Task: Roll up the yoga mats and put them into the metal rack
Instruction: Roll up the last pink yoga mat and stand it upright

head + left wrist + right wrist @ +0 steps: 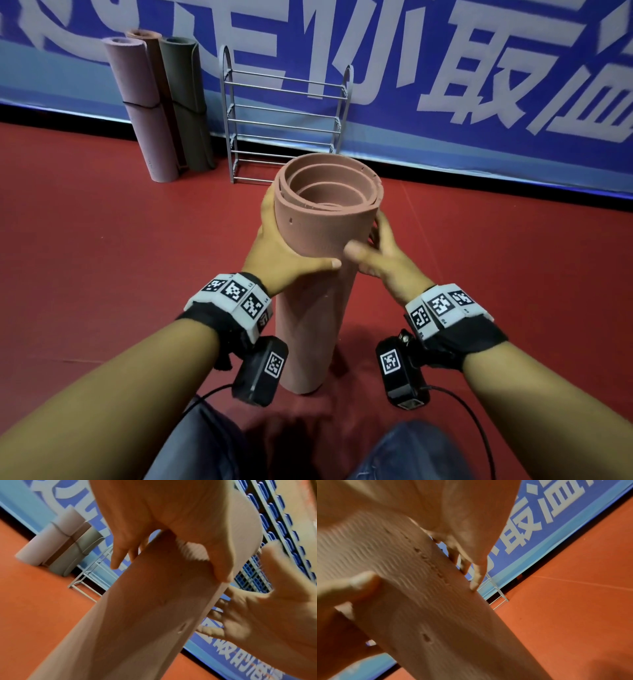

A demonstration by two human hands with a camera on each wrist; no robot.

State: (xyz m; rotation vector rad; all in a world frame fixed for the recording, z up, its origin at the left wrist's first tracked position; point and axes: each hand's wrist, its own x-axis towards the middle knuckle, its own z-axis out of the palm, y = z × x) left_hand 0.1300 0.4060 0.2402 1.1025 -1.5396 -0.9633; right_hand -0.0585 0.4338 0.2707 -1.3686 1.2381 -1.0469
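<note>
A salmon-pink yoga mat (318,246), loosely rolled, stands upright on the red floor right in front of me. My left hand (287,250) grips its upper left side, thumb across the front. My right hand (380,253) grips the upper right side, thumb pressed on the outer flap. The left wrist view shows the mat (145,615) with my left hand (168,561) round it. In the right wrist view my fingers (471,566) curl round the mat (436,615). The grey metal rack (284,113) stands empty against the wall, behind the mat.
Three rolled mats lean on the blue banner wall left of the rack: lilac (137,109), brown (156,78) and grey-green (186,102). Red floor (102,257) spreads all around. My knees and the wrist cables are at the bottom edge.
</note>
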